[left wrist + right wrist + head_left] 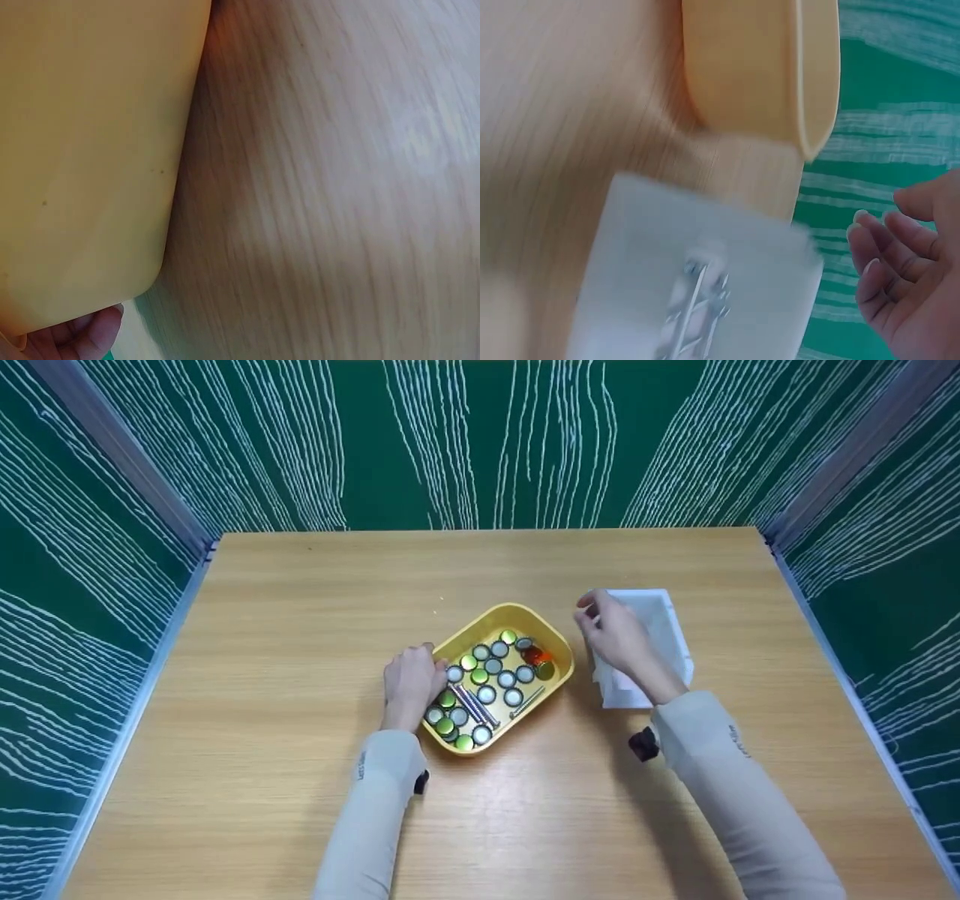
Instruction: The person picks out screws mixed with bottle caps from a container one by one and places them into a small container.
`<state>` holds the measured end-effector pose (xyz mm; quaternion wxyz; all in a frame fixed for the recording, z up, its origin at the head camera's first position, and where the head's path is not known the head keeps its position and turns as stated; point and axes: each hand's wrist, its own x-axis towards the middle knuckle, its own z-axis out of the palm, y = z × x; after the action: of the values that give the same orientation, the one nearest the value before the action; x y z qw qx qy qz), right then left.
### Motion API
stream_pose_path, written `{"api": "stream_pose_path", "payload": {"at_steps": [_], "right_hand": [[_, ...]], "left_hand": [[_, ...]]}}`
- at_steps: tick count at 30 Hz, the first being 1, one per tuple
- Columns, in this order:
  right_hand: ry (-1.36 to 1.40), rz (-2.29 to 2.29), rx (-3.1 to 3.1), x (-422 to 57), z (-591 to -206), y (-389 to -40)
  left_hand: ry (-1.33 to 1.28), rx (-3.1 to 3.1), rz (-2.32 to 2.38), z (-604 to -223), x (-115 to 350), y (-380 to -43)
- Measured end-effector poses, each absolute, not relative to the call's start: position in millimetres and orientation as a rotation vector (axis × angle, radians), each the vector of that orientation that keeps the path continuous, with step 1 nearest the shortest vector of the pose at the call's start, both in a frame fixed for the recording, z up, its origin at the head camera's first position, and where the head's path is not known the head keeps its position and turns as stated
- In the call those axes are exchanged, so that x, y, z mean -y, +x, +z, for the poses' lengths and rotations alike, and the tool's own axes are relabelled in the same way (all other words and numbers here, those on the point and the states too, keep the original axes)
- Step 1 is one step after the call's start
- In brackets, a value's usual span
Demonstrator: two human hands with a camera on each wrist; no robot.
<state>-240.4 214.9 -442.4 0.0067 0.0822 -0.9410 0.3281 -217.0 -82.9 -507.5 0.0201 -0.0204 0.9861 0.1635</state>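
Observation:
A yellow tub [555,639] sits tilted at an angle on the table. Bottle caps [486,694], some green-gold and some grey side up, lie in it with several long metal screws [474,706] and a shiny orange-red piece [535,655]. My left hand [411,679] grips the tub's left rim, thumb over the inside; its fingertips [101,334] show beneath the tub's edge in the left wrist view. Over the left side of a white bin [679,641] hovers my right hand [616,631]. Its fingers are loosely bent and hold nothing. Metal screws [694,311] show in the white bin.
The wooden table [247,660] carries both containers, the white bin right of the tub. Tiny light specks [437,606] lie behind the tub. Green walls [367,450] with white streaks enclose the back and sides.

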Motion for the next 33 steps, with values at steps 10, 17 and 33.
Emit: {"api": "stream_pose_path", "payload": {"at_steps": [10,17,33], "right_hand": [[0.445,1.036,3.061,-158,-439,-223],[0.532,0.753,3.293,-125,-452,-206],[0.420,0.490,3.541,-86,-478,-187]], "left_hand": [[-0.061,-3.085,0.491,-508,84,-217],[-0.060,-3.058,0.507,-509,83,-217],[-0.047,-3.064,0.500,-508,85,-218]]}}
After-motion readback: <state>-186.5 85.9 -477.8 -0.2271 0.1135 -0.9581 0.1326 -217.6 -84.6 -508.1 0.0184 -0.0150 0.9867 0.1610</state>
